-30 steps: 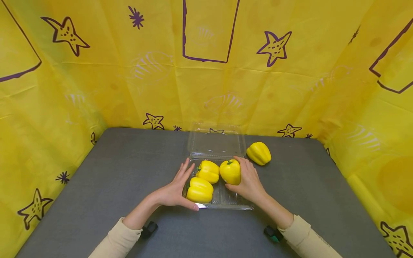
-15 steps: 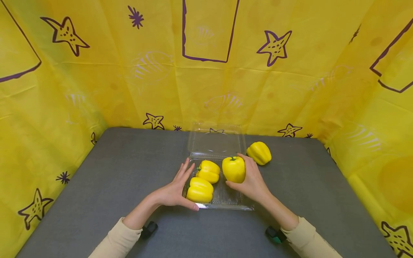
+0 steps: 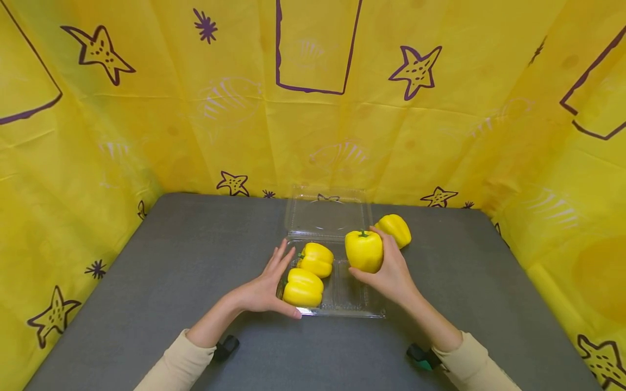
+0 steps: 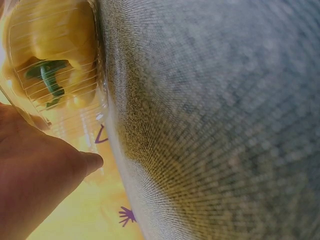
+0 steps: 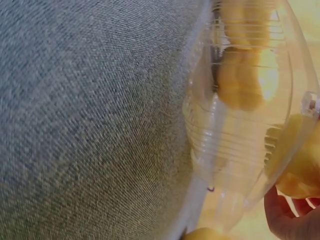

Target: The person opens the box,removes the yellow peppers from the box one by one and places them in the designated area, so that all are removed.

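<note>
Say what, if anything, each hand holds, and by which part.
Right hand: a yellow pepper, gripped round its right side, stem free. Left hand: nothing gripped; spread along the clear container.

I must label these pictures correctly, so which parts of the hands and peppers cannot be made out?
Head view: right side of the held pepper, covered by the right hand.
Head view: lower left of the far pepper, behind that hand.
Left wrist view: part of the left hand, cut off by the left edge.
Right wrist view: boxed peppers, surfaces blurred through the plastic box.
</note>
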Tool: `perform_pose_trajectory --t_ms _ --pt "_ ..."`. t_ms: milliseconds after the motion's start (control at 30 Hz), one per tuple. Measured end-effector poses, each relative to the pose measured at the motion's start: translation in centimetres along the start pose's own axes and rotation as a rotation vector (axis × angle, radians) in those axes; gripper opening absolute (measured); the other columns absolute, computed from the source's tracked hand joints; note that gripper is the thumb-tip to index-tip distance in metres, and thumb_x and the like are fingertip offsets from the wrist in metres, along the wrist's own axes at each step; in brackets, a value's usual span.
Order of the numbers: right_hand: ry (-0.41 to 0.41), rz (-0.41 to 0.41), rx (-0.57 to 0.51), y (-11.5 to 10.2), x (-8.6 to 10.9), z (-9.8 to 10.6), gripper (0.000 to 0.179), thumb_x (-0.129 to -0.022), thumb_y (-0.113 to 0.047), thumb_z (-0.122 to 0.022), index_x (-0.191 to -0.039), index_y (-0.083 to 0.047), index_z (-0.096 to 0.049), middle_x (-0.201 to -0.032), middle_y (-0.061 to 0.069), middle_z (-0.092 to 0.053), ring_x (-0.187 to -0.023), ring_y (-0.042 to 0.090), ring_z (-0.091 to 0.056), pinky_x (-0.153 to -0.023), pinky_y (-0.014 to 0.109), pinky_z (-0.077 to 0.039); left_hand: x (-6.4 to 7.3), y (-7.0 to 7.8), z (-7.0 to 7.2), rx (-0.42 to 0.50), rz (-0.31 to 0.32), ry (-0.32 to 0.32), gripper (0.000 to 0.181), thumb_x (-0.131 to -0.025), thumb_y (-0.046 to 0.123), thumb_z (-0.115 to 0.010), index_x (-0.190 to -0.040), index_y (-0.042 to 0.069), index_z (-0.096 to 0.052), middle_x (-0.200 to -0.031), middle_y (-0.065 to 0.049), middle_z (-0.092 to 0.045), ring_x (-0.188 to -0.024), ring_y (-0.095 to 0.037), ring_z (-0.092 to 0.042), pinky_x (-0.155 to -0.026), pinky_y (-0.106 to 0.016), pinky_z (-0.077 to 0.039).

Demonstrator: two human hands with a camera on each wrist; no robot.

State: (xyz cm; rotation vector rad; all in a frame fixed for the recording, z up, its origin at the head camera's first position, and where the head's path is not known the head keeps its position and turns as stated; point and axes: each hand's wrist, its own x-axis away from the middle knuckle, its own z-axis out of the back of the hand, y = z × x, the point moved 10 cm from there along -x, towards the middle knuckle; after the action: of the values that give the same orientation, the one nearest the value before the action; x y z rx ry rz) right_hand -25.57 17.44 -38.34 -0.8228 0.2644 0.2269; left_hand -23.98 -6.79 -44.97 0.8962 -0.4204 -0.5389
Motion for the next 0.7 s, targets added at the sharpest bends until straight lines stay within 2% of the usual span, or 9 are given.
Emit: perform_pose_trajectory --t_ms 700 --pt "0.082 -0.034 -0.008 1.2 -0.3 3.2 0.097 -0.064 -0.023 -0.091 -0.143 -0.011 -0.036 -0.131 0.015 -0.045 -0.108 0.034 -0.051 -0.085 0.051 -0.045 -0.2 -0.3 0.0 -0.005 0.004 0.013 0.133 -0.066 0.043 -0.089 -0.158 0.020 0.005 -0.158 0.002 0.029 -0.143 -0.035 0.024 -0.104 -0.075 -0.005"
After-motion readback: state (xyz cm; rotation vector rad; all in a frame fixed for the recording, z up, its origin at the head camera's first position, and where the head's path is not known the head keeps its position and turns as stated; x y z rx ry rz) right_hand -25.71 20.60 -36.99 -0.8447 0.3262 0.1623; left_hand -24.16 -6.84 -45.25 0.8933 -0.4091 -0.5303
